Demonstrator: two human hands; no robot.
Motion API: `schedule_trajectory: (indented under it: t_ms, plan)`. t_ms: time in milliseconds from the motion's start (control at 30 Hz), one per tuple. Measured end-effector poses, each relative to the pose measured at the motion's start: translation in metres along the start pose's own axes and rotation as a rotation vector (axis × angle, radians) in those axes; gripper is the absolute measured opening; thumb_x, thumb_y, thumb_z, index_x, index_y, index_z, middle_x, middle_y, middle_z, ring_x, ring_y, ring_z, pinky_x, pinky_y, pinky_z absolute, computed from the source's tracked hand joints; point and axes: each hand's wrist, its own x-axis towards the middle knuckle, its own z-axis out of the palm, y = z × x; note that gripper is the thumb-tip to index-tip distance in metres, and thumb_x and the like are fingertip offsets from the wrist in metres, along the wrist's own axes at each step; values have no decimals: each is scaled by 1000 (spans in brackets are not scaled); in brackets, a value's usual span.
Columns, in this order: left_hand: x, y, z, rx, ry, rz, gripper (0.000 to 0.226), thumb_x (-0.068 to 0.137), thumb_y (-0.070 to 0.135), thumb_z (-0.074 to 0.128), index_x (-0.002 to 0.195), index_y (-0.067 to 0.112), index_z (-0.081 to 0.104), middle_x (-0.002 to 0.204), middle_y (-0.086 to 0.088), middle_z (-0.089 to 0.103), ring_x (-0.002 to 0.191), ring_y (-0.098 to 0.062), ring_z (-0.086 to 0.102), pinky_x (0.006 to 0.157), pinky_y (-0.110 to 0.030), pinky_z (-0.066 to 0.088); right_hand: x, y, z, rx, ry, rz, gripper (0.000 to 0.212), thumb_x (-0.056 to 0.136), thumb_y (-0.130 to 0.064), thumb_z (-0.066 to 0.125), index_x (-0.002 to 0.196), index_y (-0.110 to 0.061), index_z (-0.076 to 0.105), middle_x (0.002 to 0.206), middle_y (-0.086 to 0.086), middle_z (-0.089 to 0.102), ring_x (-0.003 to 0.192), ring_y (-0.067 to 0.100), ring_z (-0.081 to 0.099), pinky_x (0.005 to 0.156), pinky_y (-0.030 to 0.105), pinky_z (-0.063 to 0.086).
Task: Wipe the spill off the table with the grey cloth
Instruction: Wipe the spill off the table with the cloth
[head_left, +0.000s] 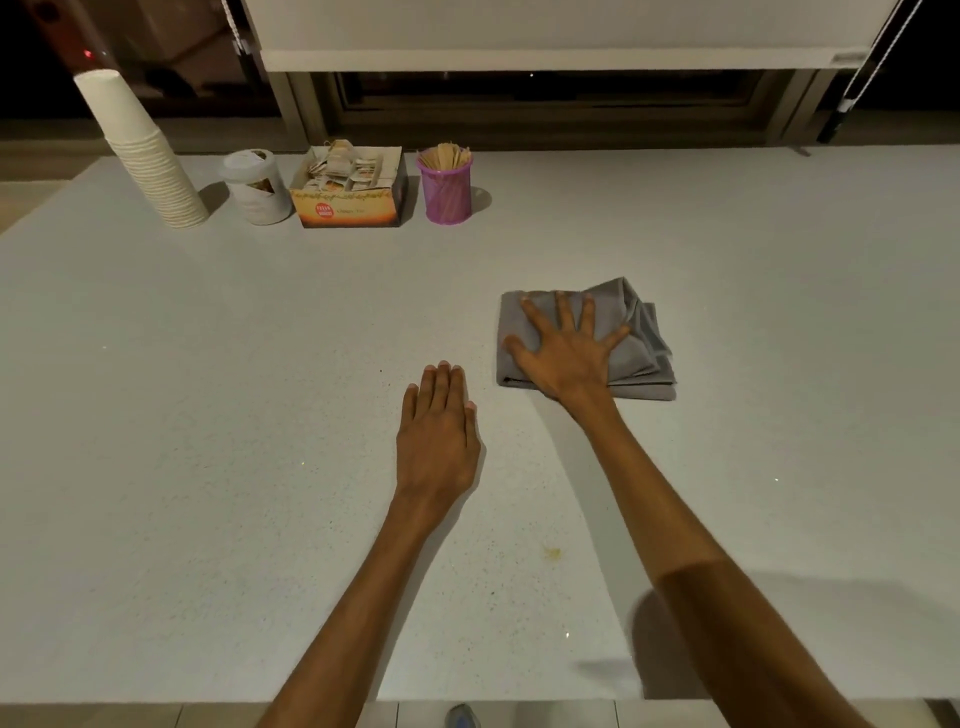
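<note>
A folded grey cloth lies on the pale speckled table, right of centre. My right hand rests flat on the cloth's left half with fingers spread wide, pressing down rather than gripping. My left hand lies palm-down on the bare table just left of the cloth, fingers straight and together, holding nothing. A small yellowish spill marks the table nearer to me, between my two forearms, apart from the cloth.
Along the far left stand a tilted stack of white paper cups, a white lidded jar, an open box of tea bags and a purple mesh holder of wooden sticks. The table's near edge runs along the bottom.
</note>
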Motion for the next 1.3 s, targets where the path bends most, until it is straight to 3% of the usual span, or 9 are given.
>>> schedule_trajectory:
  t_ms: [233, 367, 500, 667, 767, 933, 1000, 1133, 1300]
  plan:
    - [3, -1, 0, -39, -7, 13, 52, 103, 26, 18, 152, 9, 14, 163, -9, 14, 152, -20, 6, 125, -39, 5, -166, 15, 14, 10, 59, -111, 70, 88, -74, 18, 152, -49, 2, 165, -3, -5, 151, 29, -4, 111, 72, 2]
    - [3, -4, 1, -47, 1, 30, 51, 104, 26, 18, 152, 9, 15, 162, -9, 14, 151, -21, 6, 125, -40, 5, -219, 27, 21, 38, 102, -11, 69, 88, -77, 17, 152, -50, 11, 164, -5, 7, 150, 26, 8, 113, 66, 2]
    - [1, -3, 0, -71, 2, 28, 52, 103, 29, 17, 152, 9, 15, 162, -9, 14, 152, -19, 6, 126, -39, 4, -151, 71, 6, -42, 90, 145, 76, 81, -83, 6, 150, -52, 0, 165, -1, 2, 152, 27, 0, 111, 72, -4]
    - [1, 1, 1, -56, 5, 5, 53, 103, 29, 16, 152, 8, 15, 162, -10, 14, 151, -21, 7, 125, -40, 4, -40, 100, -23, 76, -44, 247, 86, 77, -88, 20, 151, -50, 0, 166, 2, -5, 150, 33, -9, 105, 78, -4]
    - [3, 2, 1, -60, 2, 10, 53, 103, 29, 16, 151, 7, 16, 162, -11, 15, 151, -22, 8, 125, -42, 4, -43, 68, -19, 56, -51, 219, 86, 79, -86, 21, 153, -47, 0, 165, 5, -9, 149, 37, -10, 105, 78, -6]
    - [3, -2, 1, -67, 0, 24, 54, 103, 31, 17, 152, 7, 16, 162, -11, 15, 151, -22, 8, 125, -41, 4, -163, 46, 11, -4, 92, -45, 75, 84, -82, 13, 152, -48, 10, 166, 0, 1, 150, 34, 5, 110, 73, -1]
    - [2, -3, 2, -59, -3, 23, 54, 103, 32, 17, 152, 8, 15, 162, -11, 15, 151, -22, 7, 125, -41, 4, -185, 56, 15, 8, 76, -75, 74, 83, -85, 12, 150, -54, 7, 165, -4, 1, 151, 29, 4, 110, 70, -2]
    - [2, 0, 1, -41, -4, 17, 54, 103, 32, 17, 152, 8, 15, 162, -12, 13, 151, -22, 6, 125, -41, 2, -127, 96, -2, -10, 83, 24, 85, 76, -90, 12, 150, -53, -4, 166, -1, 1, 152, 26, -1, 111, 72, -2]
    - [1, 6, -1, -47, 7, -10, 54, 103, 32, 17, 152, 8, 16, 162, -12, 14, 151, -22, 7, 125, -41, 1, -26, 78, -18, 58, -17, 154, 90, 75, -89, 24, 152, -48, 4, 166, 4, -1, 150, 35, -7, 105, 79, -5]
